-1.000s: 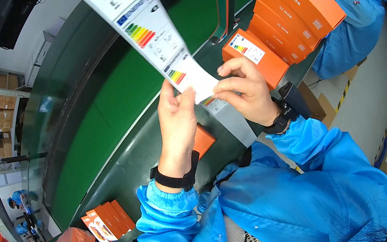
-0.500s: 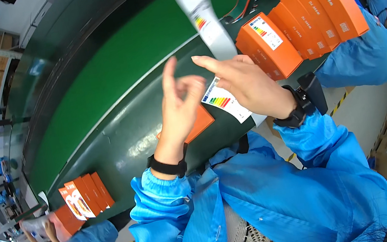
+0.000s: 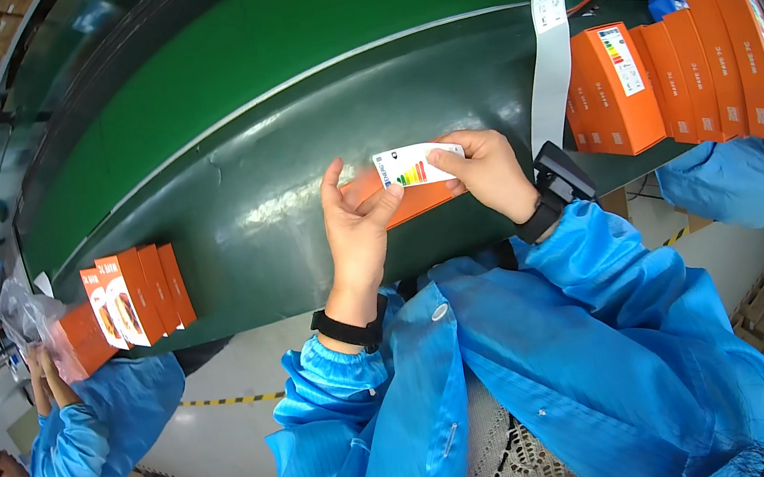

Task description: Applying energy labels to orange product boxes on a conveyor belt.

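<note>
A white energy label (image 3: 409, 168) with coloured bars is stretched between my two hands, over a flat orange box (image 3: 430, 195) on the dark green bench. My right hand (image 3: 494, 176) pinches the label's right end, its thumb on the printed face. At the lower left corner, my left hand (image 3: 352, 228) has its thumb against the label, with other fingers curled behind and the index finger raised apart. Hands and label hide part of the box. Whether the label touches the box, I cannot tell.
A hanging strip of labels (image 3: 549, 7) comes down right of my hands. Labelled orange boxes (image 3: 617, 91) stand in a row at right, more orange boxes (image 3: 139, 295) at left. A co-worker (image 3: 98, 433) handles a box and clear plastic at left; a blue sleeve (image 3: 733, 183) shows at right.
My hands have come down over the flat box, the right one now with the label pinched and held across it. The view has turned, and the strip hangs farther right.
</note>
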Motion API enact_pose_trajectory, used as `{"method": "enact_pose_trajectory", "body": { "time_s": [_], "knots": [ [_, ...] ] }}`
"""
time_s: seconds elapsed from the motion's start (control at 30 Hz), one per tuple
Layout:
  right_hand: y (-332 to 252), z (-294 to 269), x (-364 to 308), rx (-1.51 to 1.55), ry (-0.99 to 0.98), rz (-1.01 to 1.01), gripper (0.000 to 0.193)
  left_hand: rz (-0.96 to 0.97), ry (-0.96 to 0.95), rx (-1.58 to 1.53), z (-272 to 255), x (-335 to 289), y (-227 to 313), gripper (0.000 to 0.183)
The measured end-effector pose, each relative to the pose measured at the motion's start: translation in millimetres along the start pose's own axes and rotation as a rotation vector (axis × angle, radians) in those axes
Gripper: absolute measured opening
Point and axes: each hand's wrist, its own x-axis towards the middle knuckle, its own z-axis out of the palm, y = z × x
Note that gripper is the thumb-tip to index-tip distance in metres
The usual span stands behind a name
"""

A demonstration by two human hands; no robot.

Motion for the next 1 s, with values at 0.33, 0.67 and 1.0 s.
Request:
{"method": "enact_pose_trajectory", "body": {
  "time_s": [0.33, 0.67, 1.0],
  "knots": [
    [71.3, 40.0, 31.0, -0.242, -0.103, 0.144, 0.027, 0.244, -0.155, 0.943, -89.8, 25.9, -72.2, 0.120],
    [84.4, 58.2, 34.2, -0.292, -0.091, 0.020, 0.028, 0.352, -0.183, 0.891, -96.1, 39.3, -86.0, 0.125],
    [98.2, 59.9, 36.2, -0.241, -0.069, -0.050, 0.029, 0.388, -0.170, 0.921, -96.9, 39.2, -88.6, 0.125]
  ]
}}
